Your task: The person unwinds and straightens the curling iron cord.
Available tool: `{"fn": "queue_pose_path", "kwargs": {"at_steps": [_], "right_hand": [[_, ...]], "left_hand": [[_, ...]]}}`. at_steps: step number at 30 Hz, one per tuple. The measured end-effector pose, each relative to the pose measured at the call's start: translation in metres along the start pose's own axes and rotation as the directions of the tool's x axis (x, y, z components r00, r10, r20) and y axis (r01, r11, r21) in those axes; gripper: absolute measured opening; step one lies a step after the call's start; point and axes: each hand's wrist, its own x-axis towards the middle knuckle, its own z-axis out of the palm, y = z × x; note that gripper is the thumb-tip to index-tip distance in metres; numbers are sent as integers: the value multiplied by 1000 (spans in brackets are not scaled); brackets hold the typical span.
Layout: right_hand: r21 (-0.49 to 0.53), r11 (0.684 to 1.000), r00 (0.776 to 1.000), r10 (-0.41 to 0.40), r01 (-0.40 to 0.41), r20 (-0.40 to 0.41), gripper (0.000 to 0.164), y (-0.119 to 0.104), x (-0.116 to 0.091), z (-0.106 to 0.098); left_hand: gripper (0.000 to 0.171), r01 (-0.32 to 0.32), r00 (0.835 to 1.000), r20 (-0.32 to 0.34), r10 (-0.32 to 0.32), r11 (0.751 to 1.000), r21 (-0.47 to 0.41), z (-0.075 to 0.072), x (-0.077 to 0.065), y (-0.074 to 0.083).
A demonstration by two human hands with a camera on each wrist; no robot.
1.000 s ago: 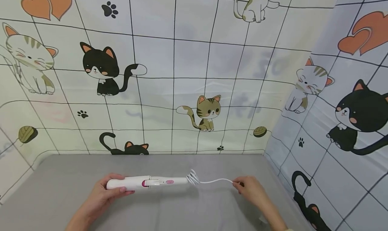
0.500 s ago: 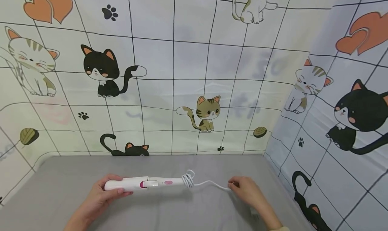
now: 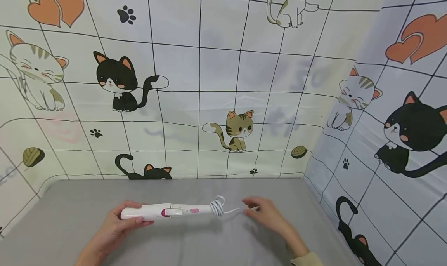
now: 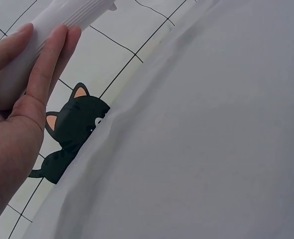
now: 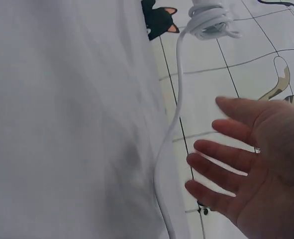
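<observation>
My left hand (image 3: pixel 113 225) grips a white hair curling iron (image 3: pixel 157 211) by its thick rounded end, thumb in front and fingers behind. The iron lies level over the grey surface, with a clear lever and a pink button along its body. Its white cord (image 3: pixel 217 207) is wound in several loops at the right end. From there, a loose length of cord (image 5: pixel 179 84) hangs down in the right wrist view. My right hand (image 3: pixel 267 215) is just right of the cord, fingers spread and holding nothing; the right wrist view shows a gap between the fingers and the cord.
A grey cloth-covered table (image 3: pixel 195 246) lies beneath both hands. Behind it rises a white grid-patterned curtain (image 3: pixel 181 68) printed with cats, and another printed panel (image 3: pixel 394 204) closes off the right side.
My right hand has let go of the cord and moved left toward the wound loops, its fingers opening. The cord's loose length has dropped. The left hand and iron have barely shifted.
</observation>
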Motion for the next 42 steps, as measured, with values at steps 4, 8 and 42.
{"fn": "queue_pose_path", "kwargs": {"at_steps": [4, 8, 42], "right_hand": [[174, 984, 999, -42, 36, 32, 43, 0, 8, 9], [154, 985, 995, -83, 75, 48, 44, 2, 13, 18], [176, 984, 998, -17, 7, 57, 11, 18, 1, 24]], "left_hand": [[52, 2, 1000, -14, -2, 1000, -1, 0, 0, 1], [51, 11, 1000, -16, -11, 1000, 1, 1, -1, 2], [52, 4, 1000, -5, -4, 999, -37, -4, -7, 0]]}}
